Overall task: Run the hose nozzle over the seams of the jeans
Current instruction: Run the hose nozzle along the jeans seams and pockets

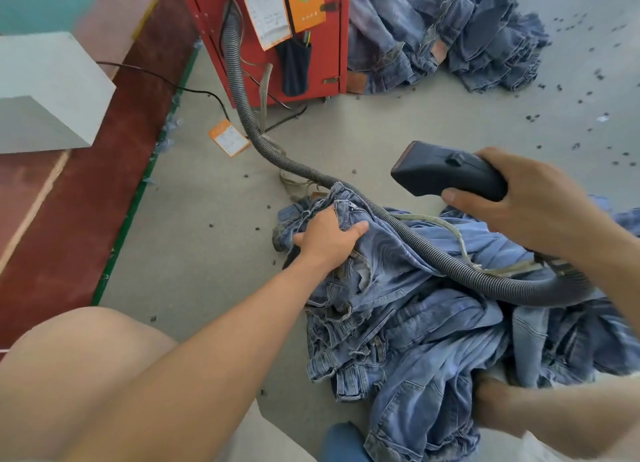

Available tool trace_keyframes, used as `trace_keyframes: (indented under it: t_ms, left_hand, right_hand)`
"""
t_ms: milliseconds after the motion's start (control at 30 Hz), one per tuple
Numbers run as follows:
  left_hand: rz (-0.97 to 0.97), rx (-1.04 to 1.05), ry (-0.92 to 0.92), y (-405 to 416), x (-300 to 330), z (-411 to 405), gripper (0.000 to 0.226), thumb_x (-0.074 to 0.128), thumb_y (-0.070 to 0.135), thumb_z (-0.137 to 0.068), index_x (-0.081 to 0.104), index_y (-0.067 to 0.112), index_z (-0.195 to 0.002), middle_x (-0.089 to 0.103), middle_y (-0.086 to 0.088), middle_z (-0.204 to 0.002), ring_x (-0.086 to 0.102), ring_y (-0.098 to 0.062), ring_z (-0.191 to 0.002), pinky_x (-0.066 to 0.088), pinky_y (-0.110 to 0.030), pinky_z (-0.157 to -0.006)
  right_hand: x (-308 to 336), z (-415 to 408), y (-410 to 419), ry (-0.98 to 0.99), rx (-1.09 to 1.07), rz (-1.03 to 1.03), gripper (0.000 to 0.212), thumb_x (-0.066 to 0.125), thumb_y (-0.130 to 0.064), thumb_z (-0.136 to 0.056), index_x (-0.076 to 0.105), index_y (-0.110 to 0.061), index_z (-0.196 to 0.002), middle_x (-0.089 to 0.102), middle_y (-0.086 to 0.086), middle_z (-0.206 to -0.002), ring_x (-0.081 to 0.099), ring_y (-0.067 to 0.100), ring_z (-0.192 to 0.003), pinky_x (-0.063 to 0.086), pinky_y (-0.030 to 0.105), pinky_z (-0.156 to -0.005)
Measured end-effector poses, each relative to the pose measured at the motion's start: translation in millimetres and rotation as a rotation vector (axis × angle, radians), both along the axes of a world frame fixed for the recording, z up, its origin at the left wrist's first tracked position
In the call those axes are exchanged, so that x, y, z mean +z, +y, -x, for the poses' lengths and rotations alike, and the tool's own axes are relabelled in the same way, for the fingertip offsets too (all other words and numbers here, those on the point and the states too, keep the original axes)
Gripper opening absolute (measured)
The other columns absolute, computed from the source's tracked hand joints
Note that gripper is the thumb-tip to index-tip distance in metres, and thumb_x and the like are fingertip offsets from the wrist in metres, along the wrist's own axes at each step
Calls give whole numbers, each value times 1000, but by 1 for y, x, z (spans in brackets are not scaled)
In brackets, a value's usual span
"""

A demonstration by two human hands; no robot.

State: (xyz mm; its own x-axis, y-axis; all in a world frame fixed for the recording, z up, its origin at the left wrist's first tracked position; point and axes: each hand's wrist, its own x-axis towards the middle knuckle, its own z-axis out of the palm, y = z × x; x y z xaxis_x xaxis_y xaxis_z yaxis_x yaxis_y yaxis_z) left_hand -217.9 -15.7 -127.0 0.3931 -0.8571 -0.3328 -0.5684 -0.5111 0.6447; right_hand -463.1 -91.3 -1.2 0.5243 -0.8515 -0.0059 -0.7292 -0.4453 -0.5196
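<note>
A heap of blue jeans (426,323) lies on the grey floor in front of me. My left hand (329,236) grips the top pair near its zipper and waistband (349,207). My right hand (530,198) holds the black hose nozzle (443,170) in the air, above and to the right of that waistband, its flat mouth pointing left. The grey ribbed hose (415,240) runs from the nozzle's back, across the jeans, up to the red machine (277,28).
A second pile of jeans (450,32) lies behind the red machine at the back right. A white block (45,91) sits on a dark red strip (86,202) at the left. An orange tag (228,137) and dark lint specks lie on the floor. My knee (79,357) is at the lower left.
</note>
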Motion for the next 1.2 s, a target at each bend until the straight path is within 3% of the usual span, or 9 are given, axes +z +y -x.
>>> trace_keyframes:
  t_ms: [67, 167, 233, 367, 600, 733, 900, 1033, 1200]
  left_hand:
    - [25, -65, 200, 0, 0, -3, 13, 63, 28, -95, 56, 18, -96, 62, 4, -97, 54, -19, -90, 41, -42, -90]
    - [29, 41, 1064, 8, 4, -12, 15, 45, -2, -88, 47, 12, -92, 49, -3, -81, 44, -19, -74, 38, -37, -73]
    - [19, 73, 1386, 11, 6, -17, 13, 38, 8, -95, 51, 10, -95, 52, -8, -87, 48, -20, -77, 41, -35, -73]
    - [24, -9, 1632, 11, 10, -13, 48, 25, 34, -99, 49, 5, -129, 54, -16, -115, 50, -29, -100, 37, -44, -93]
    - [9, 53, 1726, 12, 12, -13, 53, 25, 45, -101, 57, 9, -124, 62, -11, -107, 53, -27, -92, 41, -43, -88]
    - [21, 112, 1736, 12, 14, -13, 49, 26, 43, -100, 53, 9, -122, 57, -13, -111, 51, -28, -95, 39, -43, -88]
    - [-22, 78, 1607, 15, 10, -1, 40, 29, 32, -104, 60, 11, -120, 61, -10, -102, 58, -22, -87, 45, -35, -82]
    - [-18, 58, 1533, 20, 6, 9, 30, 48, 7, -105, 63, 15, -130, 74, -12, -109, 72, -23, -94, 59, -40, -92]
    - [10, 92, 1352, 16, 10, 16, 43, 56, -2, -102, 50, -1, -144, 59, -25, -128, 60, -34, -110, 37, -59, -116]
  right_hand:
    - [-1, 2, -3, 29, 17, -16, 25, 66, -61, -86, 56, -39, -92, 62, -16, -68, 58, 4, -57, 40, 32, -53]
    - [-2, 0, -4, 87, 98, -59, 21, 68, -60, -85, 57, -43, -91, 62, -27, -77, 59, -2, -67, 40, 30, -53]
    - [-7, -3, -2, 148, 171, -52, 22, 67, -61, -84, 55, -44, -88, 62, -29, -79, 59, -3, -69, 41, 27, -55]
    - [-24, -19, 8, 224, 286, -68, 28, 62, -65, -82, 59, -42, -98, 63, -16, -68, 60, 1, -66, 47, 29, -59]
    - [-20, -31, 3, 36, 100, 29, 20, 70, -53, -89, 60, -39, -97, 62, -18, -65, 58, 1, -58, 41, 26, -52]
    - [-8, -16, -5, 164, 141, -89, 19, 71, -54, -85, 58, -40, -88, 63, -32, -73, 61, -4, -64, 40, 26, -52]
    - [-14, -38, 9, 127, 227, -120, 22, 72, -52, -86, 61, -36, -96, 65, -12, -70, 61, 0, -65, 43, 27, -56]
    - [1, -35, -3, -108, -34, -31, 29, 73, -47, -91, 56, -26, -101, 63, -2, -69, 61, 15, -54, 47, 33, -53]
    - [6, -11, -14, -205, -239, -82, 34, 73, -42, -92, 51, -21, -109, 65, 10, -70, 59, 13, -44, 49, 38, -51]
